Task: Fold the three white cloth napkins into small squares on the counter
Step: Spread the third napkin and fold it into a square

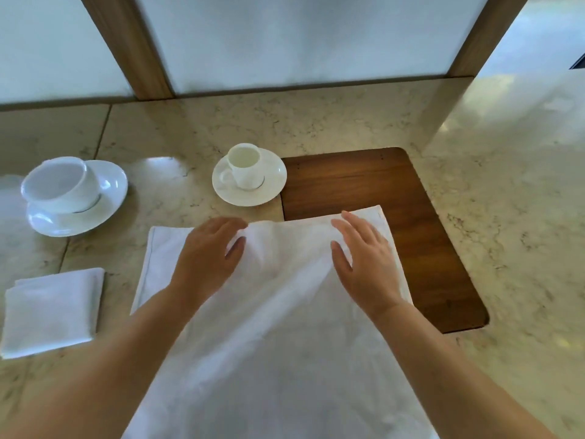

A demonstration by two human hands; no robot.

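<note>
Both the left hand (207, 258) and the right hand (364, 261) lie flat-fingered on the open napkin (269, 312) at counter (506, 248) centre; smooth outward toward nine and three o'clock before creasing, judging edges aligned.

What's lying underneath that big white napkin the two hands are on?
The spread napkin lies on the marble counter, its far right corner over the inset wooden board. Whether another cloth lies beneath it cannot be seen: the napkin and both hands cover that area.
</note>
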